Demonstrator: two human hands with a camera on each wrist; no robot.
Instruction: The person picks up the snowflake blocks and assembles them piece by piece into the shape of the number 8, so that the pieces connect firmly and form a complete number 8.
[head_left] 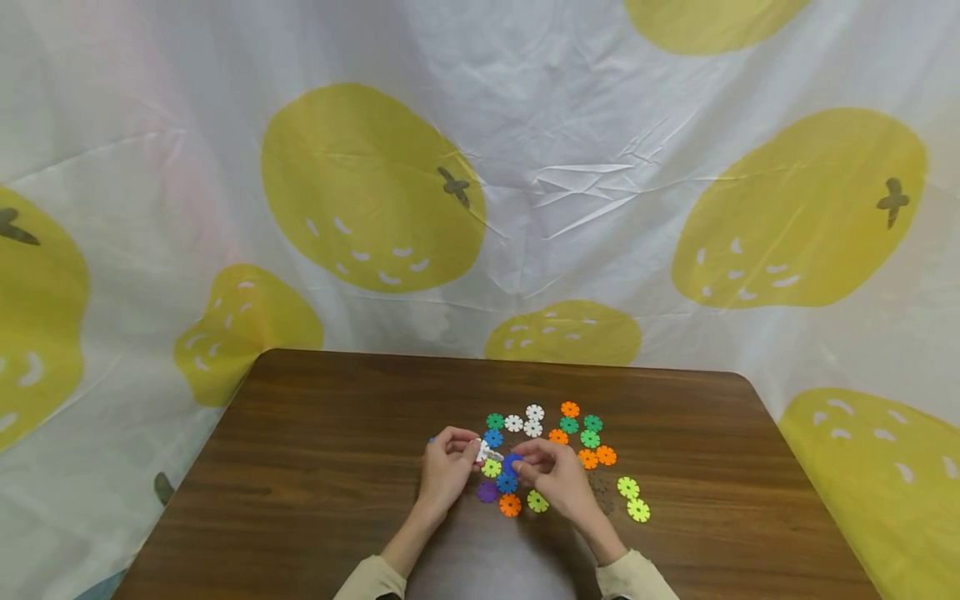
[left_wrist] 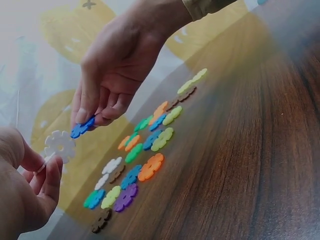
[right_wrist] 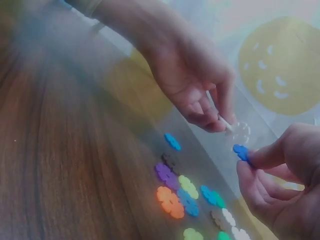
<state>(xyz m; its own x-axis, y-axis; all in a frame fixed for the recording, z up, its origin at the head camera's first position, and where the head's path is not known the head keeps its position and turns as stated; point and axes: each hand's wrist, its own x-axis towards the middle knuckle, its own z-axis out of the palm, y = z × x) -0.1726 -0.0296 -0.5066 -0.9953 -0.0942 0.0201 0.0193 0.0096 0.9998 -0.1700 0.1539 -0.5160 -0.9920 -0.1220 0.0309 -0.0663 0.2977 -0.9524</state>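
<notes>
A: Head view, quick. Hands?
B: L hand (head_left: 442,471) pinches a white pc. (head_left: 482,452); R hand (head_left: 558,479) pinches a blue disc (head_left: 513,463) btwn thumb & fingers. Both pcs. held up over the table (head_left: 337,467), nr each other.
A: On the table?
B: Purple disc (head_left: 487,492), w/ an orange disc (head_left: 510,505) just beside it. Two yellow-green discs (head_left: 628,487) R of the R hand; three white discs (head_left: 533,428) beyond the hands, close tog.
A: L wrist cam?
B: White pc. shows one notched disc face-on + a thin part, edge-on, in the L fingers. Blue disc's just beside it; can't tell if touching.
A: R wrist?
B: Bit hazy. R thumb & fingertips grip the blue disc; L fingers hold the white pc. opp. Purple & orange discs lie flat on the table below.
</notes>
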